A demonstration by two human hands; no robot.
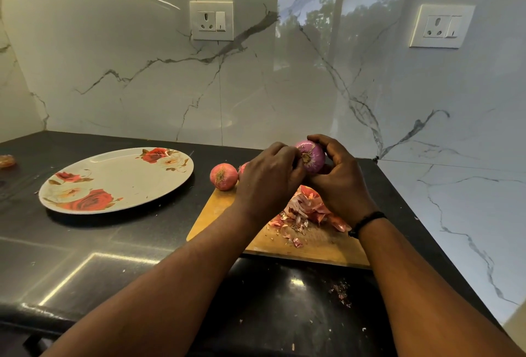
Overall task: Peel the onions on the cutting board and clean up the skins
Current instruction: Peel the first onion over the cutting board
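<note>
Where the black countertop (pixel 119 248) meets the marble-patterned wall (pixel 136 77), the head view shows a corner workspace hemmed at 12 and 3 o'clock by tiled surfaces. The wooden cutting board (pixel 219 208) lies near the right wall, its far corner touching an unpeeled onion (pixel 223 176); a second onion (pixel 242 168) shows only as a sliver behind the left hand (pixel 269 183). Both hands are raised above the board. The right hand (pixel 340 183) curls its fingers around a purple, partly peeled onion (pixel 310 156), root end toward the camera, while the left hand pinches at that onion's edge at 9 o'clock. A heap of onion skins (pixel 306 210) covers the board's right half beneath the right wrist, which wears a dark bracelet (pixel 365 221). At 9 o'clock of the board, well apart, rests a floral plate (pixel 119 180); bare counter lies between them and toward the near edge. Small skin flakes (pixel 340 294) dot the counter at 6 o'clock. Two wall sockets (pixel 211 21) (pixel 442 26) sit high on the wall. An orange object (pixel 7 161) lies at the far left edge, unidentifiable.
</note>
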